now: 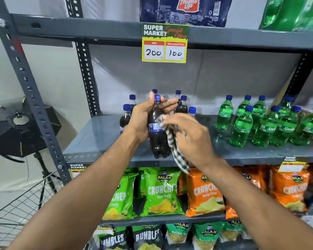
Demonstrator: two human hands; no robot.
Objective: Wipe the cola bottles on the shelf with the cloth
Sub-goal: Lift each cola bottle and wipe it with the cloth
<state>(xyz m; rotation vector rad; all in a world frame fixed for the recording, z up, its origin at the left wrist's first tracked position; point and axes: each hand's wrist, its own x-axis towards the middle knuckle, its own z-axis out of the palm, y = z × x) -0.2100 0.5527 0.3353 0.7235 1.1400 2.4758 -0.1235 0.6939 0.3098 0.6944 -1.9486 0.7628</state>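
Observation:
My left hand (143, 120) grips a dark cola bottle (158, 141) with a blue cap and label, holding it upright in front of the grey shelf (98, 139). My right hand (190, 136) presses a black-and-white checked cloth (177, 152) against the bottle's right side; the cloth's tail hangs below the shelf edge. Several more cola bottles (182, 105) with blue caps stand on the shelf behind my hands, partly hidden.
Green Sprite bottles (260, 123) crowd the shelf's right half. A yellow price tag (164, 43) hangs from the shelf above. Crisp bags (161, 192) fill the lower shelves. A slotted upright (34, 98) stands left, with a wire basket (18, 210) and a studio light (18, 127) beyond.

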